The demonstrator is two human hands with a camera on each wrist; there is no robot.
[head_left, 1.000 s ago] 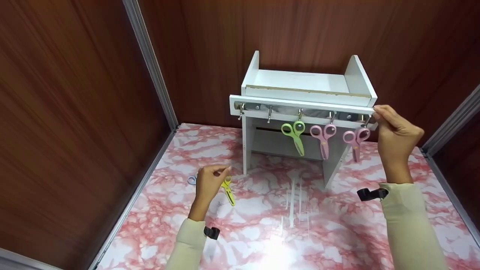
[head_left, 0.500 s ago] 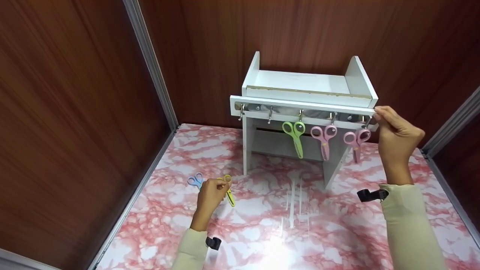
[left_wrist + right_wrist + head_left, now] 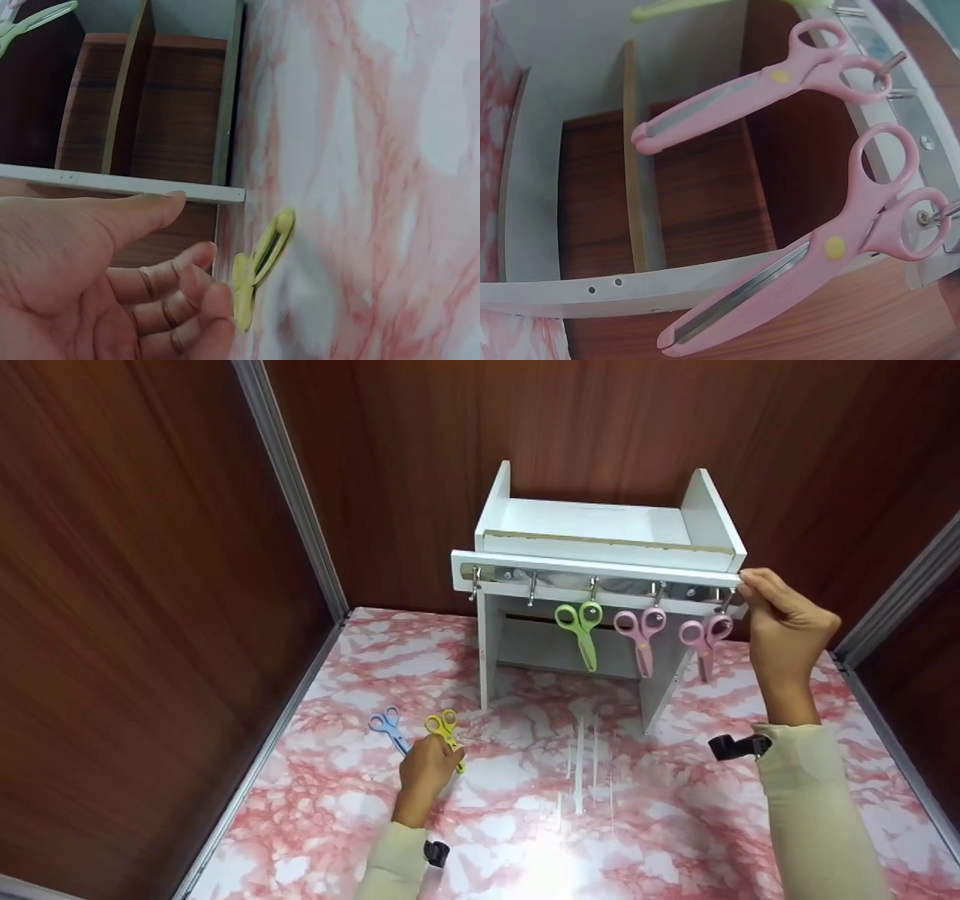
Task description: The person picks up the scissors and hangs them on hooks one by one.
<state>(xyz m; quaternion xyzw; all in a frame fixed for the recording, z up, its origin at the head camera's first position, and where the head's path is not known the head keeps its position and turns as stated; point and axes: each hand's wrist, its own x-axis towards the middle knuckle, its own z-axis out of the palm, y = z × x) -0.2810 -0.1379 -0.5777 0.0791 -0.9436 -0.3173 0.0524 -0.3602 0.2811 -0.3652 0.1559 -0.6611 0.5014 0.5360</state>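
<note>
My left hand (image 3: 429, 769) is low over the table beside yellow scissors (image 3: 442, 725), covering part of them in the head view. In the left wrist view its thumb and loosely bent fingers stand apart, with the yellow scissors (image 3: 244, 274) just beyond the fingertips. Blue scissors (image 3: 388, 725) lie to the left, their tip behind the hand. My right hand (image 3: 791, 630) pinches the right end of a white hook rail (image 3: 562, 564). From its hooks hang green scissors (image 3: 581, 630), pink scissors (image 3: 643, 637) and a second pink pair (image 3: 705, 641), large in the right wrist view.
The rail runs across the front of a white shelf unit (image 3: 491, 660) against the brown back wall (image 3: 600, 427). Two hooks on the left, including the end hook (image 3: 475, 583), bear nothing. Brown panels with metal edging (image 3: 296, 502) flank the red-and-white marbled table (image 3: 315, 802).
My left hand has moved down and closer to the table, so the handles of both pairs lying there now show. The right hand keeps its hold on the rail; the view shifts slightly.
</note>
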